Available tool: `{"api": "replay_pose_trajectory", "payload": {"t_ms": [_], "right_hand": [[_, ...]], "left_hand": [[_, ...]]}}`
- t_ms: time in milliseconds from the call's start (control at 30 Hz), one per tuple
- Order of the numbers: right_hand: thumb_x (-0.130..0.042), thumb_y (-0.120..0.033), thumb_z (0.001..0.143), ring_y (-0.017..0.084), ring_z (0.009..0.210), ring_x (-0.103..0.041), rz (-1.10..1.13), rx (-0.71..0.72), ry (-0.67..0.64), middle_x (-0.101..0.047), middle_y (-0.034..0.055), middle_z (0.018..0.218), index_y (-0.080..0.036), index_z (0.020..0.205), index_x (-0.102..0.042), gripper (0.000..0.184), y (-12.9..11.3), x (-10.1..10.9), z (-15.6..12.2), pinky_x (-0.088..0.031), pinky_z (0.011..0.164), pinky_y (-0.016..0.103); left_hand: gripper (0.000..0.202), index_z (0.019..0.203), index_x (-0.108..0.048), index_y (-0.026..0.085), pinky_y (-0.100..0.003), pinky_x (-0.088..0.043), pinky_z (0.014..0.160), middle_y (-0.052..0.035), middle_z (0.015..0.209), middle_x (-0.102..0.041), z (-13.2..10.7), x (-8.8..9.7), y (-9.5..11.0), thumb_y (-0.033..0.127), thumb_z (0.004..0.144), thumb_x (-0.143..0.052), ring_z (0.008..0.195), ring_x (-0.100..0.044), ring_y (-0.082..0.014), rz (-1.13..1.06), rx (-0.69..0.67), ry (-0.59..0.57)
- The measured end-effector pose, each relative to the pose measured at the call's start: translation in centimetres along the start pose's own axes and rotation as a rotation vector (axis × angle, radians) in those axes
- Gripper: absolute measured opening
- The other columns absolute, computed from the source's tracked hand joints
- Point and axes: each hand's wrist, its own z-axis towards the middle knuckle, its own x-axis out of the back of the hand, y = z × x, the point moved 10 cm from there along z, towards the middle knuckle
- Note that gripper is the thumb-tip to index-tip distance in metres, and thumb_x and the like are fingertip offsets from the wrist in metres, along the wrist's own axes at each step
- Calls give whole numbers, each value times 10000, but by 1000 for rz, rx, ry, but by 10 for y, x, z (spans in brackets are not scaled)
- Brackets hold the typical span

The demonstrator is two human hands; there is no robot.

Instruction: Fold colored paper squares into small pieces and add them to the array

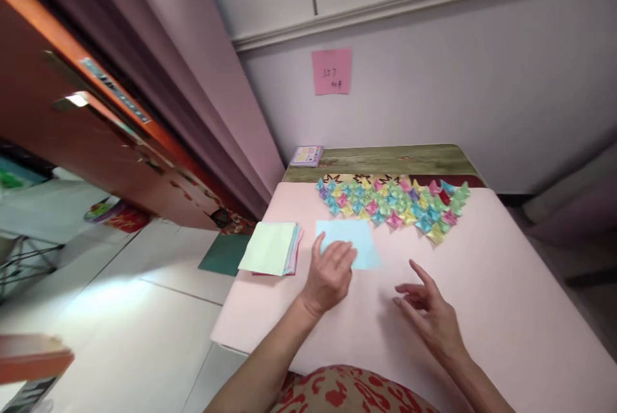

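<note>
The blue sheet of paper (364, 241) lies flat on the desk (501, 284), partly under the fingers of the left hand (330, 275). These fingers are bent, close together, with the thumb a little apart; whether they pinch the paper or only rest over it, I cannot tell. The fingers of the right hand (431, 313) are loosely spread and hold nothing, to the right of the sheet and nearer to the body.

The sheet should be very light, thin and flexible, easy to crease and perhaps to slide. I think the best hold is at its free right edge, which faces the right fingers. Its far edge runs roughly from left to right, beyond the left fingertips. It looks almost square, so I cannot name a sure long axis. Left of the left fingers is a paper stack (268, 249); beyond them, folded paper pieces (393, 200).
</note>
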Motion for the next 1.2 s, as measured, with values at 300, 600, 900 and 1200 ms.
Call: {"api": "replay_pose_trajectory", "payload": {"t_ms": [300,600,900,1200], "right_hand": [[-669,-311,723,176,622,-628,221,-159,-49,-709,5,721,-201,942,-723,252,28,-16,18,-516,582,279],[-799,-518,663,173,656,-628,606,-439,203,-663,21,691,-169,757,-679,381,36,-1,24,-551,665,300],[-798,-480,704,160,669,-645,660,-342,177,-684,19,759,-178,920,-659,397,-2,2,13,-564,663,301],[-706,-429,805,117,547,-485,529,-181,321,-411,-101,527,-218,1294,-538,558,-34,35,24,-542,543,257]], "left_hand": [[462,1160,-644,257,-518,-222,1162,-56,1062,-722,-10,-83,37,57,776,-483,1033,-645,-205,-244,-162,-184],[458,1072,-556,161,-399,-546,815,-128,1038,-655,-40,-79,-58,412,737,-743,850,-667,-218,-781,775,117],[413,935,-661,128,-312,-607,638,-70,863,-719,-9,-118,-2,386,662,-832,709,-697,-180,-1598,1066,73],[396,903,-675,119,-313,-604,638,-50,808,-705,7,-94,12,417,681,-812,712,-677,-175,-1558,939,107]]}}
